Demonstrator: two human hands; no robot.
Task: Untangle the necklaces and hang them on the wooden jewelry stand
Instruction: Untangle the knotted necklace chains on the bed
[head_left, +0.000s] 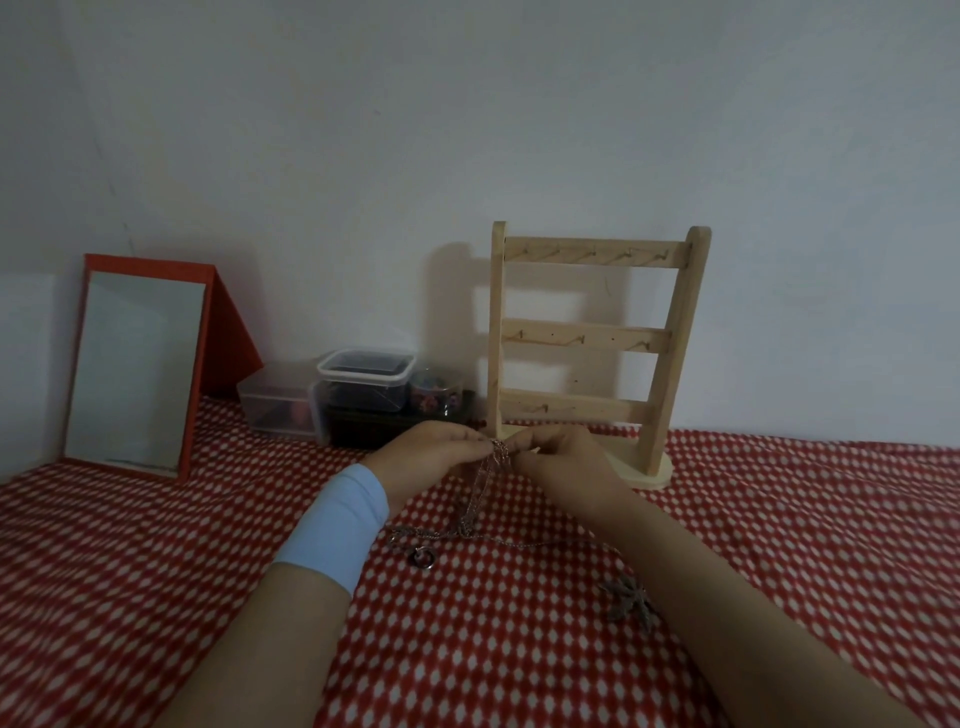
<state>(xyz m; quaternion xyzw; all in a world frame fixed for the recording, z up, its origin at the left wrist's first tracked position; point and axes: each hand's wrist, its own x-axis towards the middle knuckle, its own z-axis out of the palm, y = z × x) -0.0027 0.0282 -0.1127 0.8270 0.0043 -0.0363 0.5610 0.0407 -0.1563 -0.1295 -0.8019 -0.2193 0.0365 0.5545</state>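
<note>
Head view: two hands meet just in front of the base of the wooden jewelry stand (587, 338), above a red cloth (519, 649) printed with white diamond dots. The left hand (431, 452), a pale blue band (337, 525) round its wrist, and the right hand (561, 457) each close their grip on the top of a knot of thin metal necklaces (480, 488), pinched at the fingertips. The fine chains hang down to the cloth and trail sideways; how many there are cannot be told. Two pendants lie on the cloth: a ring pendant (423, 558) and a spiky, star-like pendant (628, 603) beside the right forearm. The stand is pale plain wood, with two uprights, three flat crossbars bearing small hooks, and a rounded base, upright at the cloth's far edge. Left of it sit three clear plastic containers (363, 379) and one red-framed rectangular mirror (135, 369), tilted back.
</note>
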